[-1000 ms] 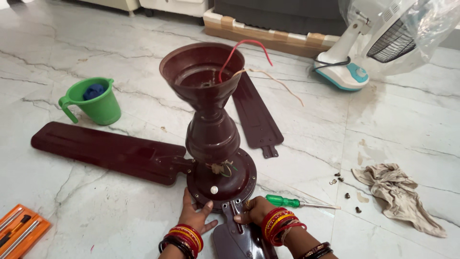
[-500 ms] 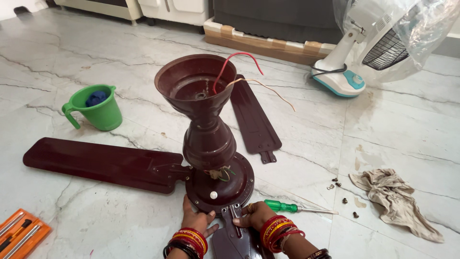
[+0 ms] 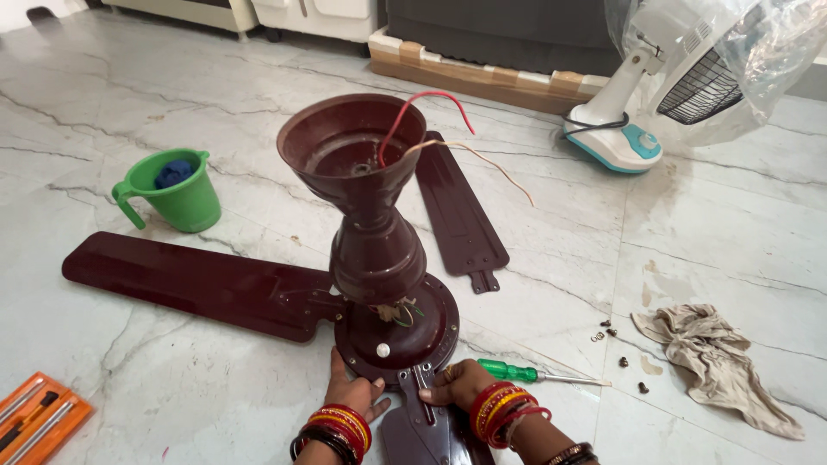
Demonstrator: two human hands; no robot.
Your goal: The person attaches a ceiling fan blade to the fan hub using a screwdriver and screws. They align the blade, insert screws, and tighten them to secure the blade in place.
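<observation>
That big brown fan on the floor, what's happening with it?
A person is working on a ceiling fan standing on the marble floor. Both hands, the left hand and right hand, press on the fan's round base where a blade joins it. Another blade is attached; a third blade lies loose. A green screwdriver, some screws and a rag lie nearby.

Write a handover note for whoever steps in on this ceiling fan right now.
Left hand: flat on the floor against the motor hub, holding nothing.
Right hand: fingers on the near blade bracket at the hub, no tool in its grip.
Left blade sits at the hub; a third blade lies loose behind.
Green-handled screwdriver beside the right hand; loose screws near the rag.
Whether the near blade is screwed on cannot be told.
</observation>
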